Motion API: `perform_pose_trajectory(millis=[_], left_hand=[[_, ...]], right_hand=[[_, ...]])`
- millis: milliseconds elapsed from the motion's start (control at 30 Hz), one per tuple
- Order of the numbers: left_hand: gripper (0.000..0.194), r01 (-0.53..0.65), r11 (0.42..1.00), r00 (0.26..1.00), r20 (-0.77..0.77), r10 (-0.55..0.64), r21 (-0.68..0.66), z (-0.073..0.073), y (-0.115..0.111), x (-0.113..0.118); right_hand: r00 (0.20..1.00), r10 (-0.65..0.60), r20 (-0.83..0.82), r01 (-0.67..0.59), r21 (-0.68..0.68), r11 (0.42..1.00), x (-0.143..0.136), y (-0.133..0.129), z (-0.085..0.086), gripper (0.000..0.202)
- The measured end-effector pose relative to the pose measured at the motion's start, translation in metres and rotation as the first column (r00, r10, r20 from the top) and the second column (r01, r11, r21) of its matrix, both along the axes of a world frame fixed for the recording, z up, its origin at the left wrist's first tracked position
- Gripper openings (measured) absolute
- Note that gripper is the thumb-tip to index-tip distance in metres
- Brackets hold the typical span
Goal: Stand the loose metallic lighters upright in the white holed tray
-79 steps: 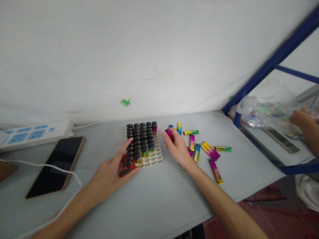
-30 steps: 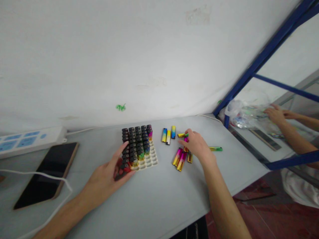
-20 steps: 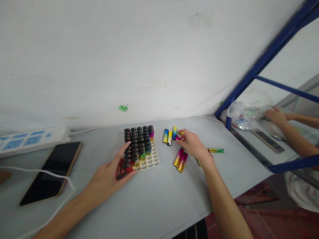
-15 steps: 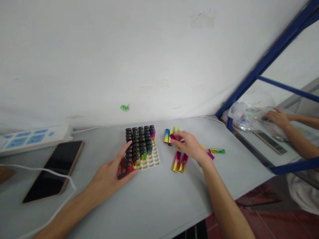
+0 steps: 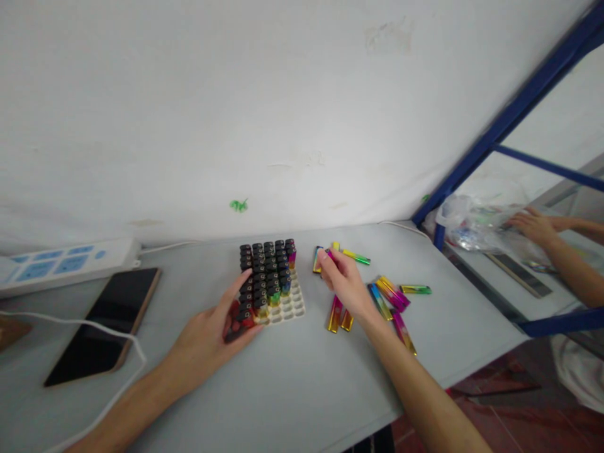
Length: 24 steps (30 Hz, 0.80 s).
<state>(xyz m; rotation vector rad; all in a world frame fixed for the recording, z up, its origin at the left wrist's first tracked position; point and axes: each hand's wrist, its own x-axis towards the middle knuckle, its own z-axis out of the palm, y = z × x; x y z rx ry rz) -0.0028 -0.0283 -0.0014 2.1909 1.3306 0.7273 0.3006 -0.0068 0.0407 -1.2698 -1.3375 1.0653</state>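
At the left edge of the off-white tray (image 5: 295,308), my left hand (image 5: 212,327) curls round the near corner, thumb in front and index finger along the side. Rows of lighters (image 5: 264,270) with black tops stand upright in its cells; the cells at the near right show bare. My right hand (image 5: 346,280) is over the loose lighters, thumb and fingers pinched on a magenta lighter (image 5: 329,254), mostly hidden by the fingers. Just left of the fingertips lies a blue and yellow lighter (image 5: 316,260). Two magenta and gold lighters (image 5: 335,313) lie below the hand.
More shiny lighters (image 5: 389,293) lie scattered to the right. A phone (image 5: 104,327), a white cable (image 5: 134,340) and a power strip (image 5: 70,261) are at left. Beyond the blue metal frame (image 5: 472,163), another person's hand (image 5: 535,226) touches clear plastic bags (image 5: 465,220).
My right hand has shifted slightly left and down, its fingers closing in by the blue and yellow lighter. More loose lighters show at right. My left hand stays at the tray.
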Motion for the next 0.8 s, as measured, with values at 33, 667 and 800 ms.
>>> perform_pose_trajectory(millis=[33, 667, 800], left_hand=[[0.099, 0.005, 1.000, 1.000, 0.001, -0.005, 0.000, 0.000, 0.000, 0.000], [0.100, -0.008, 0.998, 0.999, -0.031, 0.006, -0.059, 0.006, 0.000, 0.001], [0.102, -0.012, 0.999, 0.999, -0.033, 0.011, -0.042, 0.003, 0.000, 0.001]], right_hand=[[0.998, -0.040, 0.039, 0.040, 0.009, 0.999, -0.001, 0.000, -0.001, 0.062], [0.934, -0.129, 0.334, 0.120, 0.048, 0.992, -0.012, 0.002, -0.005, 0.035], [0.935, -0.112, 0.336, 0.102, 0.048, 0.994, -0.012, 0.003, -0.007, 0.043]])
